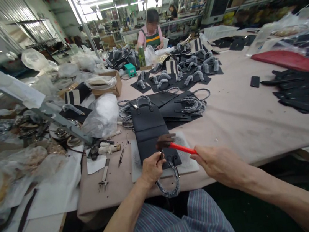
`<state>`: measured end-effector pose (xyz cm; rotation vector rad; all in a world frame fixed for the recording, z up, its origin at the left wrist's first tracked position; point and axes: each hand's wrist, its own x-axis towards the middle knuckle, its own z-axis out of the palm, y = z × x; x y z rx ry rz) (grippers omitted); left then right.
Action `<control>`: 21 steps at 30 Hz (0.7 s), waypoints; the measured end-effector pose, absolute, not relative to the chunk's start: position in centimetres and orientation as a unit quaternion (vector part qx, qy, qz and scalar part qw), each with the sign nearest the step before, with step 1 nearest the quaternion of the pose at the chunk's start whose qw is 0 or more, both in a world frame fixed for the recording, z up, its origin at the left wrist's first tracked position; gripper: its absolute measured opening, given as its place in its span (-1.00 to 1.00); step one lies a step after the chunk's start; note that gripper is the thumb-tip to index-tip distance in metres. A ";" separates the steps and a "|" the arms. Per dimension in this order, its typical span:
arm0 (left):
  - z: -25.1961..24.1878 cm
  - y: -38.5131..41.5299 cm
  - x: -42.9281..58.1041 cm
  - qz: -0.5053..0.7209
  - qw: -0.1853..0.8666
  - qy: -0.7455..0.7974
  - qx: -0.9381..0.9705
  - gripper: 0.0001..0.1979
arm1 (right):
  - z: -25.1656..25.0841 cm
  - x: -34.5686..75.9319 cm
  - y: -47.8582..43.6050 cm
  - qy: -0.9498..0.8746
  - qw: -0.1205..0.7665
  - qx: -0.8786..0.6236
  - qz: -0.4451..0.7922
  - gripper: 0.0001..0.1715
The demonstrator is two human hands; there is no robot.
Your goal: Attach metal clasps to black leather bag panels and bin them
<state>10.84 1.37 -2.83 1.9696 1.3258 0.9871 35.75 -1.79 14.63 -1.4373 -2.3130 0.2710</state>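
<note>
My right hand is closed round the red handle of a hammer. The hammer's dark head is just above my left hand, whose fingers pinch a small upright metal punch. Beneath the punch lies a long black leather bag panel, flat on a pale slab. A plastic-wrapped handle at the panel's near end hangs toward my lap. Another wrapped handle is at its far end. The punch's tip is hidden by my fingers and the hammer head.
More black panels with wrapped handles are stacked just beyond. To the left lie a caliper-like tool, a thin rod and plastic bags. Black strips are piled at right. A person sits across the table; a metal post slants at left.
</note>
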 end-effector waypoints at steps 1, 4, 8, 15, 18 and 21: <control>-2.9 1.4 10.8 0.370 0.280 0.495 0.735 -0.88 | 14.8 35.6 -1.9 -0.835 0.195 -0.507 0.086 -0.55; -2.9 1.4 10.9 0.375 0.282 0.497 0.730 -0.89 | 15.0 35.3 -2.2 -0.793 0.315 -0.517 0.065 -0.60; -3.0 1.4 10.9 0.358 0.287 0.505 0.731 -0.91 | 14.7 35.3 -2.6 -0.783 0.350 -0.512 0.044 -0.58; -3.0 1.4 10.8 0.358 0.273 0.501 0.739 -0.89 | 16.7 35.9 -2.3 -0.773 0.321 -0.546 0.046 -0.57; -2.8 1.4 10.8 0.346 0.276 0.503 0.742 -0.91 | 15.4 35.6 -2.8 -0.757 0.351 -0.549 0.051 -0.54; -2.9 1.5 10.8 0.339 0.275 0.506 0.744 -0.92 | 13.5 36.3 -2.9 -0.802 0.202 -0.549 0.117 -0.56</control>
